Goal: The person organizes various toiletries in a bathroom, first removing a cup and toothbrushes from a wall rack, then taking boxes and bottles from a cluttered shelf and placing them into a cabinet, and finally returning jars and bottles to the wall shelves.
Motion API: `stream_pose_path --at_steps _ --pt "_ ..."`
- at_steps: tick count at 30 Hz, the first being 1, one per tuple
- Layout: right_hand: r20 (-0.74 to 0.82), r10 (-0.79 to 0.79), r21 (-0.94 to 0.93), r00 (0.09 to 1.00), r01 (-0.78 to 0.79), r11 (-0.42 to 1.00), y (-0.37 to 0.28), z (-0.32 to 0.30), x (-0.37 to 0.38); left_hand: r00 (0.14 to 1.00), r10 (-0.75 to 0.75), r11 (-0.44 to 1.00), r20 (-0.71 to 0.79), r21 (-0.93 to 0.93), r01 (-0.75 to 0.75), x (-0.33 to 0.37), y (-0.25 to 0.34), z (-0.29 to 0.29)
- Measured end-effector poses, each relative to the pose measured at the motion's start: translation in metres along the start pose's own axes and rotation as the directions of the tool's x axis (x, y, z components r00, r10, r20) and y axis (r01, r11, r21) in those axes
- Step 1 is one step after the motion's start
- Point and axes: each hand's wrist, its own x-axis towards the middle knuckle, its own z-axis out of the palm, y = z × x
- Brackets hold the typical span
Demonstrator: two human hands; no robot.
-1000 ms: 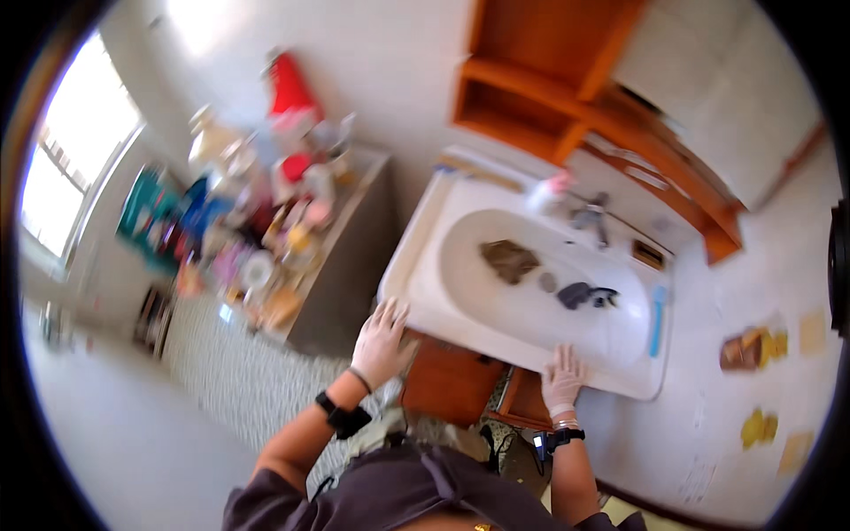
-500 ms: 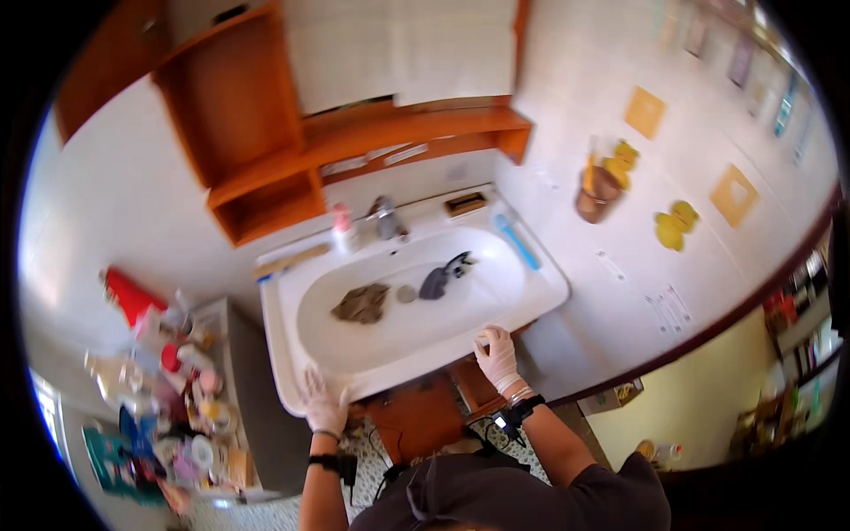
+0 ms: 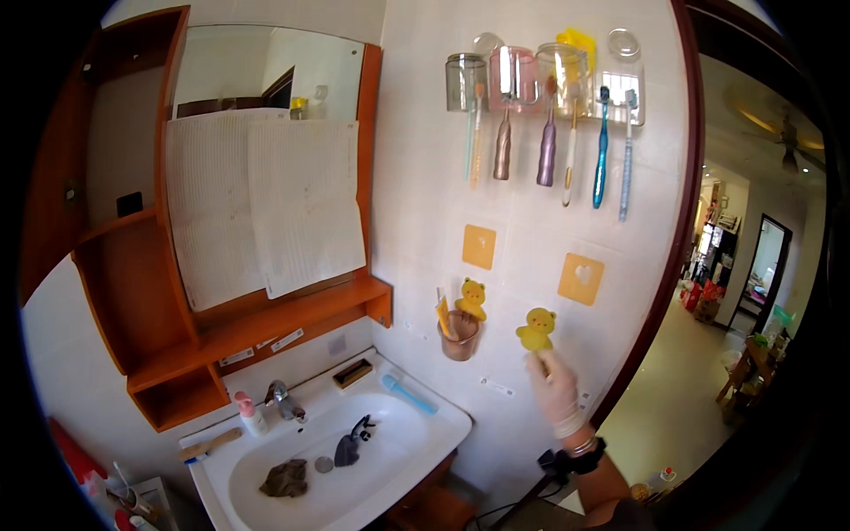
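Observation:
My right hand (image 3: 554,391), in a pale glove with a dark watch at the wrist, is raised to the tiled wall. Its fingertips close on the lower edge of a small yellow bear figure (image 3: 537,327) stuck to the tiles. To the left of it hangs a brown cup (image 3: 461,338) with a second yellow bear (image 3: 472,299) on top. My left hand is out of view. Below and to the left is the white washbasin (image 3: 440,430), with a brown rag (image 3: 285,478) and a dark object (image 3: 350,445) in the bowl.
Upturned cups and several toothbrushes (image 3: 549,115) hang high on the wall. Two orange square pads (image 3: 581,279) sit above the bears. An orange wooden shelf (image 3: 266,332) frames a mirror covered by white sheets (image 3: 266,203). A tap (image 3: 283,403) and a pink bottle (image 3: 251,414) stand behind the bowl. An open doorway (image 3: 753,292) is at the right.
The view has swung up from the basin to the wall. Both hands have left the basin's front rim; my right hand has risen to the yellow bear and my left has dropped out of view.

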Motion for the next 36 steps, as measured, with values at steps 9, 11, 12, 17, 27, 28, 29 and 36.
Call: stream_pose_path --at_steps 9,11,12,17,27,28,29,36 --pt "-0.146 -0.628 -0.543 0.764 0.468 0.697 -0.081 -0.140 0.141 0.993 0.102 0.994 -0.053 -0.029 -0.103 0.009 0.058 0.008" --pt "-0.221 -0.641 -0.529 0.735 0.462 0.712 -0.099 -0.164 0.174 0.984 0.176 0.984 -0.034 0.016 -0.175 0.018 0.077 0.018" --pt "-0.267 -0.605 -0.495 0.750 0.432 0.754 -0.111 -0.168 0.193 0.975 0.220 0.973 -0.011 0.068 -0.219 0.018 0.086 0.021" --pt "-0.250 -0.481 -0.512 0.840 0.306 0.802 -0.162 -0.191 0.297 0.964 0.235 0.953 0.121 0.165 -0.253 0.025 0.120 0.025" --pt "0.115 -0.385 -0.748 0.916 0.335 0.573 -0.178 -0.165 0.487 0.974 0.228 0.964 -0.006 0.140 -0.225 0.029 0.128 0.046" --pt "0.180 -0.316 -0.740 0.931 0.340 0.581 -0.174 -0.161 0.496 0.976 0.219 0.967 -0.003 0.135 -0.217 0.026 0.128 0.042" --pt "0.243 -0.244 -0.734 0.939 0.342 0.587 -0.169 -0.160 0.504 0.976 0.218 0.967 0.003 0.137 -0.216 0.025 0.128 0.035" --pt "0.264 -0.005 -0.805 0.964 0.224 0.550 -0.173 -0.142 0.497 0.987 0.138 0.950 0.082 0.270 -0.155 0.017 0.136 0.028"
